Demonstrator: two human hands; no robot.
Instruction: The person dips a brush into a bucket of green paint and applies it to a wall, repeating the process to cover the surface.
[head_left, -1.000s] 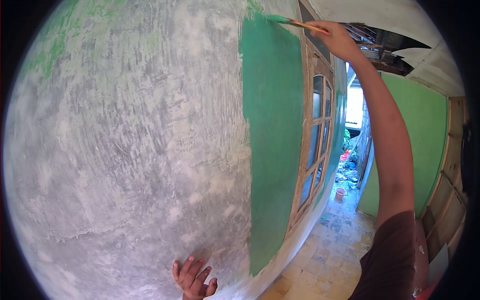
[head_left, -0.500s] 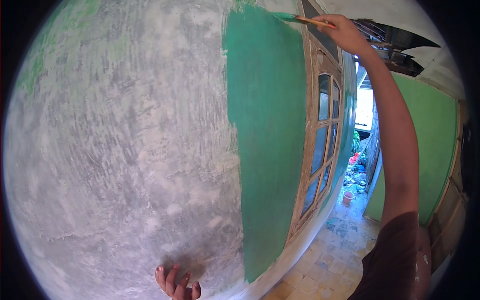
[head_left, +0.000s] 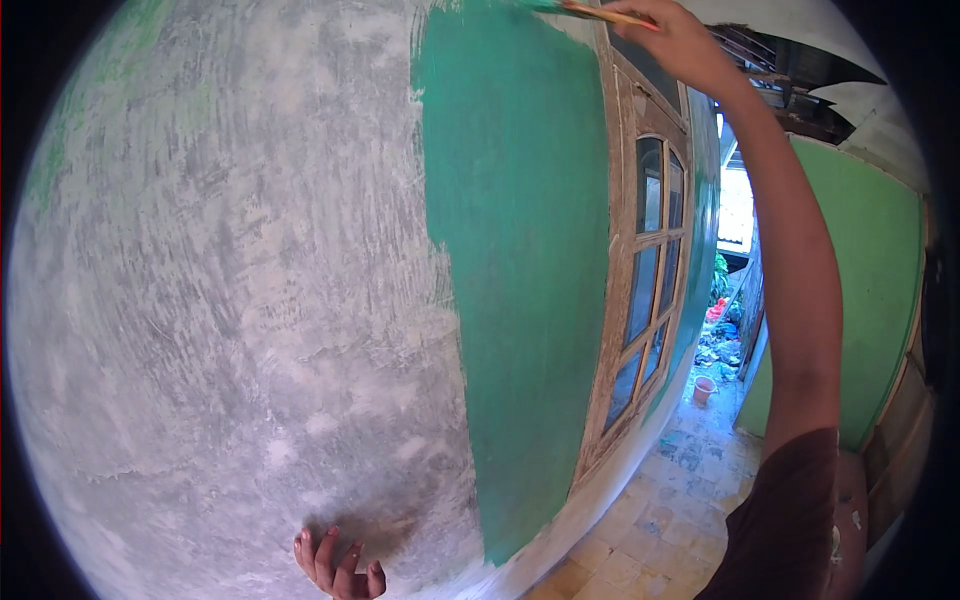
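Observation:
My right hand [head_left: 675, 45] is raised at the top and closed around the handle of a paintbrush [head_left: 600, 13]. The brush points left, its green-wetted bristles at the upper edge of a green painted strip [head_left: 520, 260] on the wall. Bare grey plaster [head_left: 250, 250] lies left of the strip. Low at the bottom, my left hand [head_left: 338, 570] has its fingers apart and slightly curled, fingertips close to the plaster, holding nothing. Whether they touch it I cannot tell.
A wooden window frame [head_left: 615, 290] with glass panes borders the strip on the right. Beyond are a tiled floor [head_left: 640, 510], a small bucket [head_left: 704, 390], a doorway with plants and debris, a light green wall [head_left: 850, 290] and a broken ceiling [head_left: 780, 80].
My right hand and the brush have moved up and left along the strip's upper edge. The view has shifted slightly, and my left hand appears a little further left.

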